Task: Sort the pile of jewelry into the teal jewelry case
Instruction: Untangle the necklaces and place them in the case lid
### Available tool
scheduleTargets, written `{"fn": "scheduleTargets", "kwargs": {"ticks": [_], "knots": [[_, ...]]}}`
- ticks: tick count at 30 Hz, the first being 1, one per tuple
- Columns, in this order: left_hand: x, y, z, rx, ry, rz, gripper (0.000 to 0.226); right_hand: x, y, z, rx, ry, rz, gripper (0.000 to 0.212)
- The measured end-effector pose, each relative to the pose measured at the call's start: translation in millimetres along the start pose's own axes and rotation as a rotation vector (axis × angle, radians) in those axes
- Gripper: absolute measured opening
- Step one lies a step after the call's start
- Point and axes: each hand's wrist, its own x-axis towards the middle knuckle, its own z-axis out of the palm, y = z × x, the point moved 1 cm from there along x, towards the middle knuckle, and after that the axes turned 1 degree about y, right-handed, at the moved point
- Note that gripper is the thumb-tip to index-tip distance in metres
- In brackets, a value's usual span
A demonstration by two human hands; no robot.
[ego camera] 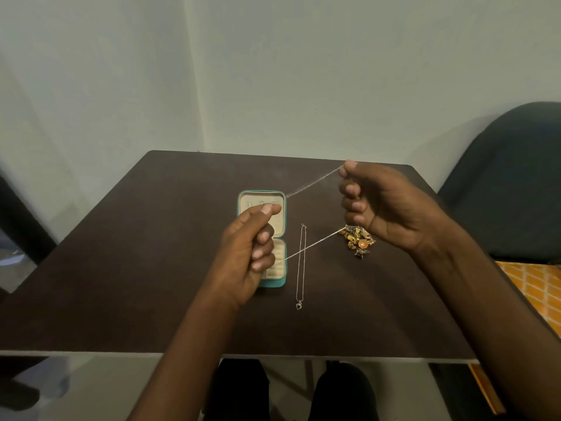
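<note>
The teal jewelry case [280, 199] lies open on the dark table [121, 268], its cream lining showing. My left hand [247, 253] hovers over it and my right hand [382, 205] is raised to its right. Both pinch a thin silver chain [312, 244] stretched between them in two strands. Below my right hand sits the pile of gold jewelry [358, 240]. A second silver necklace [300, 265] with a small heart pendant lies straight on the table between case and pile.
A dark upholstered chair [513, 183] stands at the right beyond the table. An orange patterned surface [537, 287] shows past the table's right edge. A pale wall rises behind the table. My knees are visible below the near edge.
</note>
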Motion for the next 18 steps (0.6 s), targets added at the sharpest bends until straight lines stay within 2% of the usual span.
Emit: {"fn": "scheduleTargets", "kwargs": {"ticks": [7, 15, 18], "knots": [[-3, 17, 11, -0.056, -0.078, 0.03, 0.015, -4, 17, -18, -0.029, 0.042, -0.033, 0.013], [10, 50, 38, 0.032, -0.128, 0.081, 0.017, -4, 52, -23, -0.337, -0.094, -0.161, 0.014], [16, 58, 45, 0.076, -0.161, 0.087, 0.015, -2, 64, -17, -0.33, -0.108, -0.159, 0.014]]}}
